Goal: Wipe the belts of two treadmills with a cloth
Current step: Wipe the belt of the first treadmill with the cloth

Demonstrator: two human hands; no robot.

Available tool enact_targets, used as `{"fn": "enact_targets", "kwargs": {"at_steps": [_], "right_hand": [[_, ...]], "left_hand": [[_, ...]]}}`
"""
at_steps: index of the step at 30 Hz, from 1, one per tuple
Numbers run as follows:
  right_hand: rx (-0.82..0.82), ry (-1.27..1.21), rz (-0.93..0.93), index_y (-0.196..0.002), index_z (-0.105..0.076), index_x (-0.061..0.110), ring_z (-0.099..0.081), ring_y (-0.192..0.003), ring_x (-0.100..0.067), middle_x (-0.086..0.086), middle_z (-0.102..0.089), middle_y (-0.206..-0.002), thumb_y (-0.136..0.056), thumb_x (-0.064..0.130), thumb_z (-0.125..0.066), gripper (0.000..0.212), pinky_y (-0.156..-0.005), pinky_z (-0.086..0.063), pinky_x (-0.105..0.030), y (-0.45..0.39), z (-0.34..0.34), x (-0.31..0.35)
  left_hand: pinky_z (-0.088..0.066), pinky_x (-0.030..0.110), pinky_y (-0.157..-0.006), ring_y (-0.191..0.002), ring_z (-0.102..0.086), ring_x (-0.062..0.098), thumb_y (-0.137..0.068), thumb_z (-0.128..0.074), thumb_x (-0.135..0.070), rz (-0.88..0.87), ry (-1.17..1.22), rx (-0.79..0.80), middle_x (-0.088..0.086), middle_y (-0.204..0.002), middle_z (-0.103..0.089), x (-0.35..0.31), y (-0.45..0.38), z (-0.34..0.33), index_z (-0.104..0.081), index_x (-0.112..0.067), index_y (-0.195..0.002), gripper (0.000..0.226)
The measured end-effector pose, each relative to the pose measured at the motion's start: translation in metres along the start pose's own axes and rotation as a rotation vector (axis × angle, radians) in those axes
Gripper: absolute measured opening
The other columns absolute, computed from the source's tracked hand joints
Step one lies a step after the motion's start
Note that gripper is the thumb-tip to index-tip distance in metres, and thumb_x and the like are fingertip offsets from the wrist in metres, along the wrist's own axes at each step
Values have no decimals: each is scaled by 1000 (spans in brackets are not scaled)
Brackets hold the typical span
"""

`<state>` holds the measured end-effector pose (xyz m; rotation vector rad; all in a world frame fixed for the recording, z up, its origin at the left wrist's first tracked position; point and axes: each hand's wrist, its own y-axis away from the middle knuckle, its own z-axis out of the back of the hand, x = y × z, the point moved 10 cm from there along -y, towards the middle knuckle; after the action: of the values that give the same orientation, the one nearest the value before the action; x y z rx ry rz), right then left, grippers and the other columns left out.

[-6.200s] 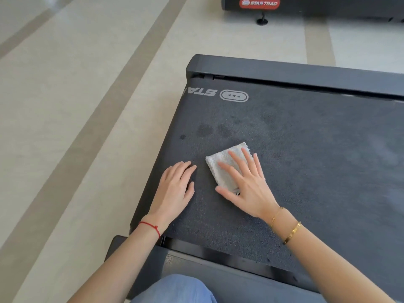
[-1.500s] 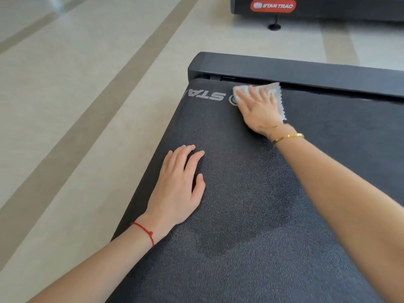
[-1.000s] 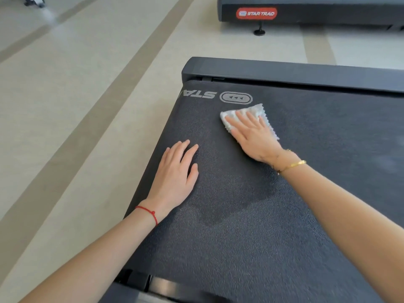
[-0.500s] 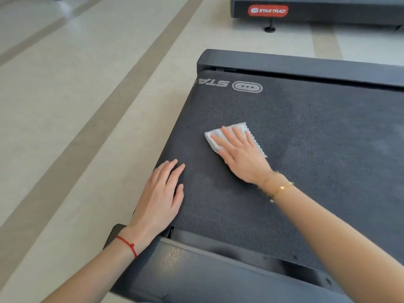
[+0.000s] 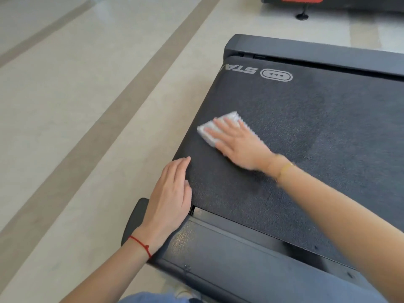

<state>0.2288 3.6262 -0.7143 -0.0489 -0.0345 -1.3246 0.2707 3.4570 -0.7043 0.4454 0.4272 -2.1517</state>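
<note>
Right hand (image 5: pixel 238 145): lies flat, fingers straight and together, pressing the cloth (image 5: pixel 215 127) onto the belt (image 5: pixel 317 132); outline blurred.
Cloth: white, folded, on the belt's left part, just inside its left edge; near half covered by the fingers.
Left hand (image 5: pixel 170 193): flat, fingers straight and closed together, holding nothing; it rests on the belt's near left corner, palm partly over the edge.
Belt: dark, textured; a white logo (image 5: pixel 276 75) is printed near its far left corner.
Surroundings: a black rear cover (image 5: pixel 240 259) borders the belt's near end; a black bar (image 5: pixel 317 53) crosses its far end.
Second treadmill (image 5: pixel 341 2): at the top edge, well apart, with a red label and a black foot (image 5: pixel 302 15) on the floor.
Obstruction: the right forearm crosses the belt's near right part.
Open room: pale floor (image 5: pixel 76 106) with darker stripes lies left of the belt; the belt's right part is bare.
Wrists: red cord (image 5: pixel 142 246) on the left, gold bracelet (image 5: pixel 285 169) on the right.
</note>
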Motion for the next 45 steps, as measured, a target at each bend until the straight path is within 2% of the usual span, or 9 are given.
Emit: {"fn": "enact_targets", "kwargs": {"at_steps": [3, 9, 13, 16, 19, 28, 36, 42, 45], "right_hand": [[0, -156, -208, -155, -12, 36, -2, -151, -29, -5, -10, -164, -107, 38, -17, 49, -121, 1, -48, -38, -1, -22], [-19, -205, 170, -154, -21, 35, 1, -152, -22, 2, -12, -164, -106, 44, -21, 49, -122, 9, -40, 43, -9, 74], [10, -155, 230, -154, -20, 34, 0, -152, -19, 5, -13, -164, -106, 41, -21, 49, -123, 2, -42, 58, -7, 62], [-39, -21, 7, -156, -12, 28, -13, -149, -28, -4, -21, -161, -107, 31, -21, 50, -120, -10, -49, 30, 5, 3], [-9, -151, -260, -155, -9, 35, -2, -152, -24, -1, -10, -164, -106, 39, -16, 50, -122, 1, -46, 30, 0, -30], [20, -258, -71, -154, -12, 43, 5, -152, -16, 8, -4, -165, -105, 50, -15, 50, -123, 7, -37, 149, -9, 68], [-13, -177, -648, -155, -13, 37, -3, -151, -27, -3, -8, -164, -106, 40, -19, 50, -122, -2, -45, 140, 1, -89], [16, -236, -312, -155, -8, 41, 5, -152, -19, 6, -4, -165, -104, 48, -8, 51, -123, 6, -40, 172, -11, 26], [21, -225, -298, -154, -6, 42, 7, -152, -15, 9, -2, -165, -104, 50, -9, 51, -123, 5, -38, 182, -9, 12]], "left_hand": [[-22, 20, -115, -133, -41, 21, -98, -43, -8, -6, -11, -11, 9, -142, -48, -2, 0, 1, -44, -3, -142, 44], [-34, 19, -106, -123, -45, 17, -94, -44, -6, 36, 94, -98, 3, -133, -45, 3, 2, 11, -44, -8, -130, 35], [-37, 25, -105, -123, -46, 19, -95, -43, -8, 12, 77, -91, 4, -132, -46, 1, 2, 10, -46, -7, -127, 32], [-34, 30, -110, -128, -44, 23, -97, -45, -10, -16, -6, -40, 9, -138, -46, -3, 0, 4, -49, -5, -133, 36], [-33, 36, -113, -131, -41, 26, -100, -44, -14, -49, -83, 12, 10, -142, -46, -7, -1, -1, -49, -5, -138, 39], [-23, 45, -119, -143, -27, 29, -103, -40, -26, -112, -158, 102, 10, -155, -34, -15, -17, -15, -40, -9, -147, 48], [-7, 52, -122, -150, -12, 23, -105, -31, -31, -202, -155, 148, 5, -160, -23, -61, -60, -53, -29, -18, -153, 50], [-4, 55, -122, -150, -12, 24, -105, -31, -27, -194, -109, 131, 6, -161, -22, -81, -93, -67, -29, -17, -153, 50], [-4, 56, -121, -150, -13, 26, -105, -31, -27, -214, -123, 138, 7, -160, -23, -88, -103, -71, -30, -16, -153, 50]]}}
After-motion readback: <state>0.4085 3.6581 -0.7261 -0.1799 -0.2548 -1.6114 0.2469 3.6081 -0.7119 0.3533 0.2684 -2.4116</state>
